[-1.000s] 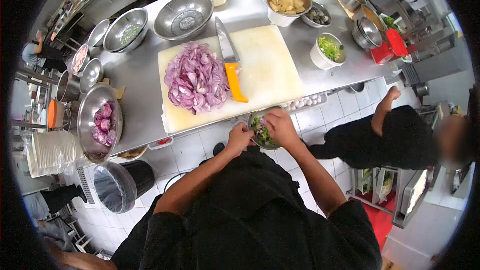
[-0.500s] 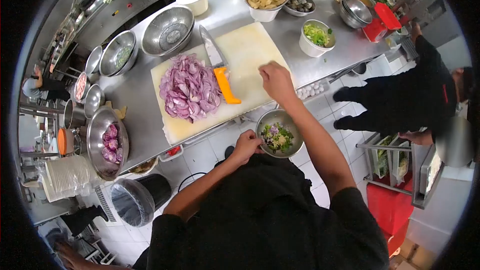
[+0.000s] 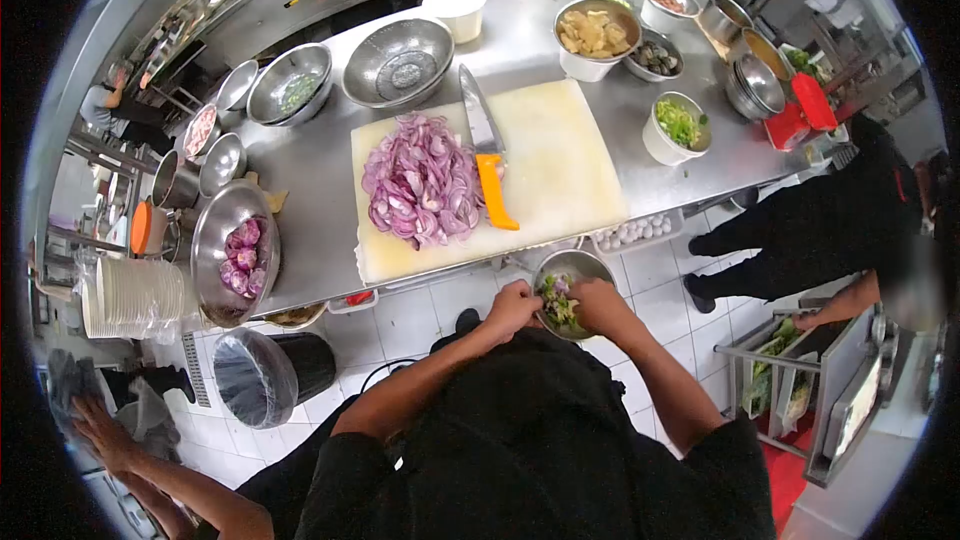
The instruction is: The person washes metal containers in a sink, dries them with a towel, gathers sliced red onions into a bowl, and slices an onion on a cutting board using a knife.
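A metal bowl with chopped greens and bits of purple onion is held close to my body, below the table's front edge. My left hand is closed on its left rim. Over the bowl's right side, my right hand reaches down to the greens; its fingertips are hidden, so what they hold cannot be made out. Sliced purple onion lies heaped on the white cutting board. Beside the heap rests a knife with an orange handle.
A bowl of whole onions stands at the table's left end. Metal bowls line the back. Tubs of greens and yellowish pieces stand right. A bin is lower left. Co-workers are on both sides.
My right hand first left the bowl and rose over the board's right edge, then came back down into the bowl. My left hand stayed at the rim. The view has shifted.
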Demonstrator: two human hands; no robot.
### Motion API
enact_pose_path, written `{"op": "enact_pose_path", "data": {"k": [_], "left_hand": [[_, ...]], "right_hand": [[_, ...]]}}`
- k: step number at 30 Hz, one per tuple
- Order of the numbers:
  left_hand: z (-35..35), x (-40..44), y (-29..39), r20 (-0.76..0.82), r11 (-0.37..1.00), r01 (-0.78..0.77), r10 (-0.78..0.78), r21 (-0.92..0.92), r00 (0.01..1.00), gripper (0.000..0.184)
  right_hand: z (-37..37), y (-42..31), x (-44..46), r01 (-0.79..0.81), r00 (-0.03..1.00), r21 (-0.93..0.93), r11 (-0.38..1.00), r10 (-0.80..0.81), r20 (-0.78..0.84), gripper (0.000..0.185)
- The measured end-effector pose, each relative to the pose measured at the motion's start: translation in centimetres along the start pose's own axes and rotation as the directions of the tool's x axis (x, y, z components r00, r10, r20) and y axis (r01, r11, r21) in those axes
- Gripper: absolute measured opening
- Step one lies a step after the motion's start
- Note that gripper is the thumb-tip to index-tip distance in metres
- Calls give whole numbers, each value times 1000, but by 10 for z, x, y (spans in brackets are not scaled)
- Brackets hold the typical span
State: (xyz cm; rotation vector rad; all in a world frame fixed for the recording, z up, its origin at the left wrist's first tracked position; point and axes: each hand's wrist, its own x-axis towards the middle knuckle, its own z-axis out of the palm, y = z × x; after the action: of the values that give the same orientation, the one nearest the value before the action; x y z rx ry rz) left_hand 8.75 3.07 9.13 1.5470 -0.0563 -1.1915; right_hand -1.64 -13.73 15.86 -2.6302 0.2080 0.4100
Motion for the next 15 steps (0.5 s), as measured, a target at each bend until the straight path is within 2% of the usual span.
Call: {"op": "enact_pose_path", "data": {"k": [1, 3, 6, 9, 10, 12, 13, 14, 15], "left_hand": [[3, -1, 5, 22, 999, 4, -5, 36, 1000, 14], [11, -5, 12, 81, 1000, 14, -16, 26, 997, 15], [21, -15, 32, 167, 1000, 6, -3, -21, 986, 15], [29, -26, 64, 233, 998, -5, 18, -57, 972, 15], [30, -31, 75, 246, 997, -12, 31, -79, 969, 14], [30, -40, 99, 266, 993, -30, 60, -117, 962, 13], [29, -45, 110, 273, 990, -41, 77, -135, 959, 12], [27, -48, 120, 273, 986, -52, 94, -156, 957, 12], [26, -49, 126, 263, 977, -102, 151, -189, 953, 12]], "right_hand": [[-5, 1, -7, -61, 989, 40, 997, 66, -132, 22], [-15, 6, -21, -170, 904, 147, 974, 214, -369, 22], [-46, 14, -46, -203, 785, 150, 968, 253, -566, 24], [-70, 8, -67, -467, 572, 131, 875, 412, -709, 26], [-71, 14, -74, -459, 553, 176, 871, 435, -711, 23], [-102, 12, -82, -431, 673, 439, 789, 605, -426, 22], [-113, 11, -84, -427, 728, 551, 716, 635, -260, 21], [-110, 16, -81, -273, 726, 663, 697, 602, -334, 18], [-107, 26, -75, -236, 726, 647, 725, 574, -379, 17]]}}
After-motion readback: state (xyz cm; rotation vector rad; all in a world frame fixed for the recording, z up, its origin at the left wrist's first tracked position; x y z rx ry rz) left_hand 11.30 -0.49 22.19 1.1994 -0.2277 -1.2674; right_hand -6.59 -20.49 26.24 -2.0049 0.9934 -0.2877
